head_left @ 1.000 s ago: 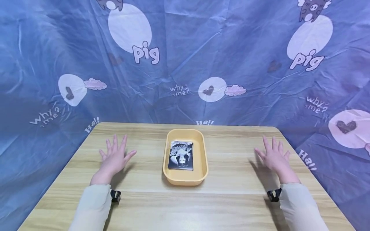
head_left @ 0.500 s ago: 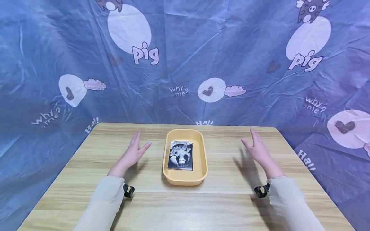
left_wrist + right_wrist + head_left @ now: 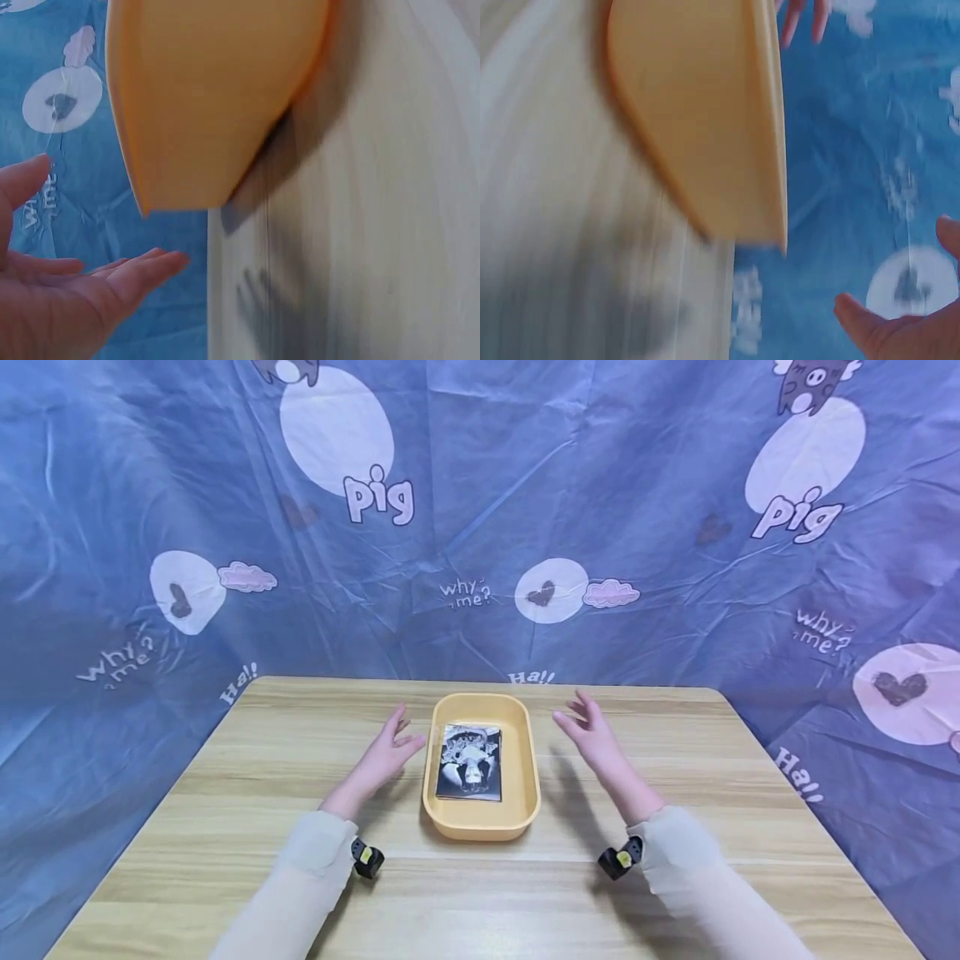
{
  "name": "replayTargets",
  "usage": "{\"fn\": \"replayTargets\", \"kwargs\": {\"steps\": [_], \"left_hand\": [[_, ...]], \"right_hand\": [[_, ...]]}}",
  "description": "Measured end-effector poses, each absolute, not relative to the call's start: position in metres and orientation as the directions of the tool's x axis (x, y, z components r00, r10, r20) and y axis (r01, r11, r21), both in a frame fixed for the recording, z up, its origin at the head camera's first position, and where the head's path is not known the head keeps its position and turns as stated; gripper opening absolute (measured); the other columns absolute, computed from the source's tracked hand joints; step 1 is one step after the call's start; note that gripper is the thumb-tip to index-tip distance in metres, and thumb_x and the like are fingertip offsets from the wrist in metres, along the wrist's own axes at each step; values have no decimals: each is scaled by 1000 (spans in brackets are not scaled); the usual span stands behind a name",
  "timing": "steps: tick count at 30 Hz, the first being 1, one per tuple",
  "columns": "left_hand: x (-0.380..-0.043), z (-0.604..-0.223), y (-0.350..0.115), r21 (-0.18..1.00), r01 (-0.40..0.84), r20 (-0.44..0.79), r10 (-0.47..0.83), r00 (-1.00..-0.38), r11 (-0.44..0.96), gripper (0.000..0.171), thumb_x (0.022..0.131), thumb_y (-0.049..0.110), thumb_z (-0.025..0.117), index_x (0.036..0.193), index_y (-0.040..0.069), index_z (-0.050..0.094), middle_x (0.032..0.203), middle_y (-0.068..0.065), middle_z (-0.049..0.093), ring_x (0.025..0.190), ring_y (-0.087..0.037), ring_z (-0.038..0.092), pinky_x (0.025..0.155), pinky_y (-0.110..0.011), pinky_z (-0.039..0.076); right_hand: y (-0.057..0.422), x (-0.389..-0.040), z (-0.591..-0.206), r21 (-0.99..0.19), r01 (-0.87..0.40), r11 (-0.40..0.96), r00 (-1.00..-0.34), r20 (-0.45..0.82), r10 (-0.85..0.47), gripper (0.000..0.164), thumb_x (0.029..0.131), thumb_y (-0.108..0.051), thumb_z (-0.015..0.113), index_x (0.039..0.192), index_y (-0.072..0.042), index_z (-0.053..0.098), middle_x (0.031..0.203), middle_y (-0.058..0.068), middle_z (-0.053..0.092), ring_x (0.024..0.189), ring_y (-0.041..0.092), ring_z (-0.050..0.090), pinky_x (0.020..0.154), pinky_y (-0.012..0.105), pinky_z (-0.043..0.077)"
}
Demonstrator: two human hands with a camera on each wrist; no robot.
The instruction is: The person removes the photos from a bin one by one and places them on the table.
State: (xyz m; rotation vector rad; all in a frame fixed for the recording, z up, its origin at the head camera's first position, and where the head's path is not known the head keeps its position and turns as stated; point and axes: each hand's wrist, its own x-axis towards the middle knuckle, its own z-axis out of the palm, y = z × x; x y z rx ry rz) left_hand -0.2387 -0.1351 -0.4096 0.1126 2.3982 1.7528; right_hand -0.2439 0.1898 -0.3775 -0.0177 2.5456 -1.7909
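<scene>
A yellow rectangular tray with rounded corners stands in the middle of the table in the head view. Against its left side lies a small stack of black-and-white photo cards, the top picture upside down to me. My left hand hovers just left of the tray, fingers spread and relaxed, thumb close to the rim. To the right of the tray my right hand is held in the air with loosely bent fingers. Neither hand holds anything. Both wrist views show the tray's outer wall beside the hand.
The tray rests on a light wood-grain table. Blue printed cloth hangs behind the table and along both sides. A small black wrist camera is strapped at the left cuff, another camera at the right.
Both hands have moved inward from the table's sides toward the tray, and their widely spread fingers have drawn closer together. The tray and cards have stayed in place.
</scene>
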Motion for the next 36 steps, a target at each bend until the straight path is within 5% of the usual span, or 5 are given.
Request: {"fn": "replayTargets", "kwargs": {"steps": [7, 13, 22, 29, 36], "left_hand": [[-236, -418, -122, 976, -201, -216, 232, -948, 88, 77, 96, 9, 53, 154, 2, 3, 157, -29, 12, 137, -50, 32, 106, -57, 42], [-234, -425, -118, 969, -228, -248, 307, -919, 99, 69, 95, 2, 49, 152, -4, 11, 154, -32, 23, 131, -49, 42, 101, -55, 48], [-228, -428, -115, 960, -247, -277, 309, -910, 133, 60, 95, 1, 48, 148, -9, 20, 149, -33, 32, 127, -48, 47, 98, -51, 51], [-226, -430, -120, 960, -270, -278, 288, -916, 69, 62, 95, 0, 49, 150, -5, 21, 148, -33, 33, 126, -47, 49, 94, -47, 55], [-228, -431, -125, 960, -276, -275, 273, -922, 38, 61, 97, 1, 48, 151, -1, 21, 148, -33, 33, 127, -44, 49, 92, -42, 56]], "right_hand": [[138, -235, -381, -976, 43, 216, -995, -61, -75, 75, 97, -20, 58, 153, 0, 13, 154, 27, 28, 140, 44, 31, 117, 52, 30], [111, -230, -396, -989, 129, 77, -984, -137, -114, 70, 95, -13, 57, 148, 10, 18, 150, 34, 29, 138, 45, 32, 117, 51, 31], [88, -229, -420, -952, 295, 83, -950, -302, -85, 71, 93, -16, 59, 146, 13, 22, 150, 35, 26, 140, 45, 30, 118, 56, 26], [81, -237, -432, -934, 317, 165, -947, -321, -2, 68, 85, -3, 58, 144, 13, 28, 146, 33, 36, 135, 42, 39, 117, 49, 32], [74, -246, -435, -930, 342, 136, -938, -347, -14, 74, 78, 5, 55, 144, 17, 24, 149, 33, 31, 139, 40, 34, 120, 45, 26]]}}
